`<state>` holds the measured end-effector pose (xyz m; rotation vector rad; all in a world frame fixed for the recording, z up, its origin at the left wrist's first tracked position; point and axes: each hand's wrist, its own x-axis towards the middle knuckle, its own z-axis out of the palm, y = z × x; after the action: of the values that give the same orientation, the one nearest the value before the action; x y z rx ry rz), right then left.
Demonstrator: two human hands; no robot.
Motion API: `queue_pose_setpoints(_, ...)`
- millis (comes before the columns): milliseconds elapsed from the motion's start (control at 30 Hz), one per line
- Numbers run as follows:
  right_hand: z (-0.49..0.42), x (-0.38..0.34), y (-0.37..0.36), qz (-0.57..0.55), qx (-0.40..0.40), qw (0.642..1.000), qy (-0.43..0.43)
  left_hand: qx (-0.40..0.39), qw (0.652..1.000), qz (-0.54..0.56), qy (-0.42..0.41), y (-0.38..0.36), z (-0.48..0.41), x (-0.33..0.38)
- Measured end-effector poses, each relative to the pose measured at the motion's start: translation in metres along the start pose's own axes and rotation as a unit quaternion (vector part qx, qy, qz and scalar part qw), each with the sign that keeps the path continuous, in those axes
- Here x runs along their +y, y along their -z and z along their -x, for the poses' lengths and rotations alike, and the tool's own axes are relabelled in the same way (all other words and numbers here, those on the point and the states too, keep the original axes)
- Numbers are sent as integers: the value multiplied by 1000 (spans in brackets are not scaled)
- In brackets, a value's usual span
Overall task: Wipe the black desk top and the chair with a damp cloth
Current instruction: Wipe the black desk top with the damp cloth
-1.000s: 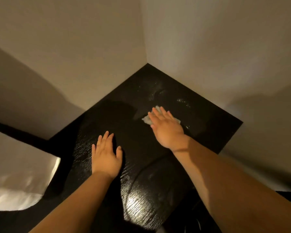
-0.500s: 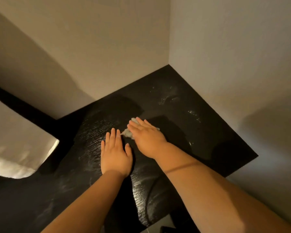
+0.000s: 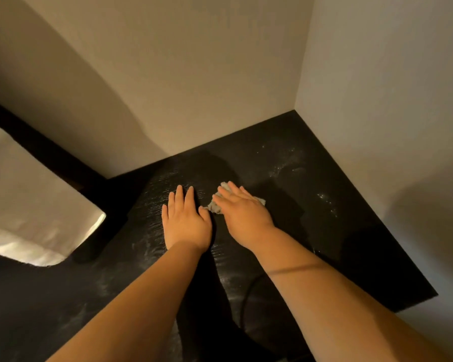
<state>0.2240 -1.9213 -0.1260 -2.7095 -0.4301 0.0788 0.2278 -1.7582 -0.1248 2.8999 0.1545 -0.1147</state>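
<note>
— Head view: why does the right hand (image 3: 242, 214) lie flat at mid-frame?
— Its straight, close-set fingers press the damp cloth (image 3: 214, 206) onto the black desk top (image 3: 324, 231). The left hand (image 3: 185, 220), fingers slightly spread, probably braces just beside.

The black counter (image 3: 324, 231), glossy and wood-grained, fits into a wall corner, with wet streaks and droplets glinting across it. A small, pale, crumpled cloth (image 3: 216, 206) lies near its middle, mostly covered by the flat right hand (image 3: 243, 212).
</note>
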Motion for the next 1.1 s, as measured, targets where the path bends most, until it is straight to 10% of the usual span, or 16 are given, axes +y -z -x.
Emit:
queue_pose_setpoints(200, 8, 72, 45, 14, 20, 973, -231, -6, 1000, -12, -2, -1, 0, 0)
queue_pose_setpoints(467, -36, -7, -4, -44, -17, 999, 16, -9, 1000, -20, -6, -4, -4, 1)
queue_pose_setpoints(800, -55, 73, 31, 27, 38, 967, -249, -9, 997, -72, -29, 5, -16, 1)
queue_pose_setpoints(1100, -78, 3, 0, -7, -8, 1000, -19, -15, 1000, -17, 14, 1, -23, 1)
